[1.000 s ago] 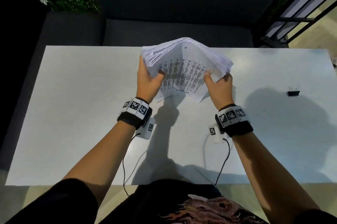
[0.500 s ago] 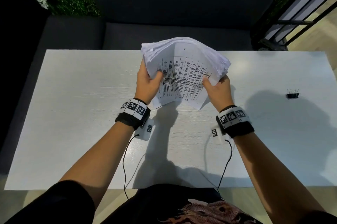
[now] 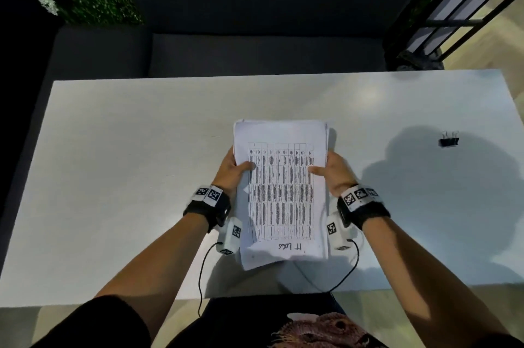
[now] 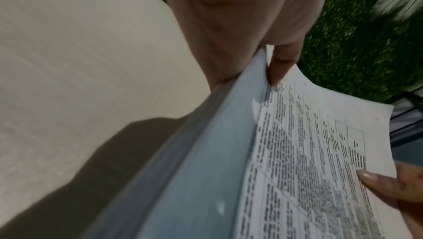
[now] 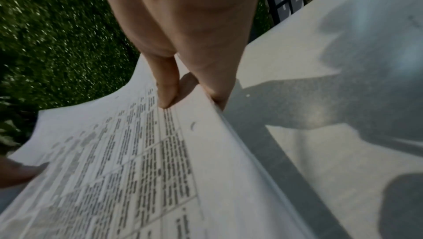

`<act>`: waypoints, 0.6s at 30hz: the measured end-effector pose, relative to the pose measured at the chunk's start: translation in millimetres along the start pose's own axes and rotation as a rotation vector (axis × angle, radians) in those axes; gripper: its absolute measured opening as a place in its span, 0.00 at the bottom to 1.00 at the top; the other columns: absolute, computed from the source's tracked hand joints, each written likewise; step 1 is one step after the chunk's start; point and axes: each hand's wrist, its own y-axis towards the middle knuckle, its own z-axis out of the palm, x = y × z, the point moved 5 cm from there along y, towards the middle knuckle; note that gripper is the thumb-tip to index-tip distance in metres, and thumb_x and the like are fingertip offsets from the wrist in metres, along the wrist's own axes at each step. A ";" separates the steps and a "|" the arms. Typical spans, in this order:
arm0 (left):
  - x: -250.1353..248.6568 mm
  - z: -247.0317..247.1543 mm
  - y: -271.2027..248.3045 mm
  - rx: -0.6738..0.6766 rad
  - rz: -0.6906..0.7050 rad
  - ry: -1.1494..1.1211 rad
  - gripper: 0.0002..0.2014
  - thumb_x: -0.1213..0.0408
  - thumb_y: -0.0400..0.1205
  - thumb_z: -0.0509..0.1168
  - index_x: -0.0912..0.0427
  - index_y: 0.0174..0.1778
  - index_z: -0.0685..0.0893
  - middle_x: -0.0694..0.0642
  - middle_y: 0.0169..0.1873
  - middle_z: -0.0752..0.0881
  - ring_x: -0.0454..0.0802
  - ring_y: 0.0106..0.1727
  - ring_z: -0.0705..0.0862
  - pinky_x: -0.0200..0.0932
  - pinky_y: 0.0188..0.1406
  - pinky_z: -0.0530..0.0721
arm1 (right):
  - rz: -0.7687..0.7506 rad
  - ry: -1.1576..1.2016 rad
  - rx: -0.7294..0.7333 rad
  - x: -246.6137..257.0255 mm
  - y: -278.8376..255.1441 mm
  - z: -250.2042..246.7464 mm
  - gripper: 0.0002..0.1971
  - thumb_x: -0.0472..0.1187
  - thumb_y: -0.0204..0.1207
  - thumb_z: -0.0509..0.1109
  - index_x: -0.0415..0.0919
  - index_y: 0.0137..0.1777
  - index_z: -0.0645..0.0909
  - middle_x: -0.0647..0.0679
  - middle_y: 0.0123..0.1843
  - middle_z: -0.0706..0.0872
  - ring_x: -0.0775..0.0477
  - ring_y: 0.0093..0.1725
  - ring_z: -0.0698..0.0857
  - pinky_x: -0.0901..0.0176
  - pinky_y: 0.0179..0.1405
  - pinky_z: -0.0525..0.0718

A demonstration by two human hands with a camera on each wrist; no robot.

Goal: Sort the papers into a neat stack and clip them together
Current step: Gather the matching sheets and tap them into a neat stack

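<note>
Squared stack of white printed-table papers (image 3: 280,191) pinched at its sides by left hand (image 3: 231,170) and right hand (image 3: 337,173), handwriting illegible, small black binder clip (image 3: 449,140) near white counter's (image 3: 113,163) right edge

The papers (image 3: 280,191) form a thick white stack held lengthwise above the tabletop (image 3: 127,163), its top sheet printed with a dense table of small dark text and a handwritten note at the near end. The side edges sit fairly flush, though a few lower sheets jut out at the near left corner. The binder clip (image 3: 449,140), small and black with wire handles raised, stands on the tabletop well to the right of the stack.
</note>
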 end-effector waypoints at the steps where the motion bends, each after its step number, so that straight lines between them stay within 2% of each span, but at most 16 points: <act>1: 7.5 2.9 0.9 -0.018 -0.025 -0.008 0.31 0.83 0.77 0.65 0.61 0.76 0.70 0.65 0.68 0.81 0.62 0.65 0.81 0.63 0.69 0.78 | 0.021 -0.029 -0.020 -5.8 2.2 0.7 0.28 0.19 0.72 0.69 0.33 0.73 0.73 0.37 0.71 0.81 0.40 0.71 0.79 0.43 0.75 0.73; 4: 19.9 6.9 6.0 -0.030 -0.077 -0.008 0.29 0.83 0.77 0.65 0.62 0.74 0.72 0.64 0.67 0.82 0.61 0.64 0.81 0.54 0.65 0.80 | 0.054 -0.073 -0.031 -17.3 7.7 -1.3 0.27 0.21 0.73 0.69 0.34 0.72 0.74 0.38 0.71 0.81 0.39 0.71 0.79 0.43 0.74 0.73; 8: 20.5 9.0 13.1 0.009 -0.131 -0.004 0.23 0.84 0.74 0.69 0.60 0.62 0.79 0.67 0.65 0.83 0.65 0.65 0.82 0.55 0.64 0.81 | 0.066 -0.104 0.007 -28.5 18.1 -12.2 0.26 0.24 0.73 0.71 0.36 0.71 0.75 0.41 0.70 0.82 0.42 0.71 0.79 0.52 0.68 0.75; 11: 14.4 9.1 23.0 -0.010 -0.140 0.020 0.27 0.80 0.71 0.73 0.63 0.66 0.78 0.65 0.64 0.84 0.64 0.64 0.83 0.57 0.65 0.82 | 0.057 -0.050 0.050 -38.1 28.3 -17.3 0.27 0.22 0.72 0.72 0.36 0.70 0.76 0.40 0.68 0.83 0.44 0.67 0.81 0.49 0.71 0.76; 13: 11.5 9.9 30.5 -0.050 -0.112 0.047 0.27 0.80 0.71 0.74 0.63 0.66 0.79 0.63 0.61 0.86 0.62 0.62 0.84 0.56 0.63 0.84 | 0.028 -0.070 0.079 -38.6 32.6 -16.8 0.27 0.22 0.71 0.73 0.35 0.70 0.77 0.40 0.67 0.84 0.46 0.64 0.82 0.49 0.68 0.79; 15: 11.0 15.0 35.7 -0.080 -0.085 0.052 0.21 0.81 0.72 0.73 0.59 0.58 0.83 0.60 0.54 0.88 0.59 0.58 0.85 0.51 0.57 0.85 | 0.038 -0.067 0.100 -38.1 38.2 -27.4 0.25 0.23 0.70 0.75 0.35 0.66 0.78 0.42 0.61 0.87 0.45 0.59 0.86 0.52 0.60 0.85; 16: 11.3 18.2 38.0 -0.089 -0.080 0.055 0.19 0.82 0.72 0.72 0.57 0.54 0.84 0.58 0.50 0.88 0.58 0.56 0.85 0.48 0.55 0.85 | 0.059 -0.047 0.087 -37.1 41.5 -41.5 0.22 0.23 0.69 0.75 0.37 0.62 0.79 0.43 0.53 0.89 0.46 0.52 0.87 0.54 0.51 0.88; 17: 10.9 21.4 39.6 -0.096 -0.078 0.060 0.18 0.82 0.73 0.72 0.54 0.50 0.84 0.57 0.49 0.88 0.58 0.55 0.85 0.47 0.53 0.85 | 0.062 -0.037 0.052 -36.6 44.6 -62.4 0.18 0.23 0.69 0.75 0.39 0.55 0.79 0.45 0.45 0.90 0.47 0.44 0.88 0.54 0.43 0.88; 18: 11.4 22.3 41.6 -0.105 -0.078 0.070 0.18 0.82 0.73 0.71 0.53 0.48 0.84 0.58 0.49 0.88 0.58 0.55 0.84 0.48 0.54 0.84 | 0.034 -0.056 -0.037 -33.7 46.6 -90.4 0.15 0.25 0.67 0.76 0.41 0.48 0.80 0.46 0.38 0.89 0.45 0.39 0.88 0.53 0.39 0.86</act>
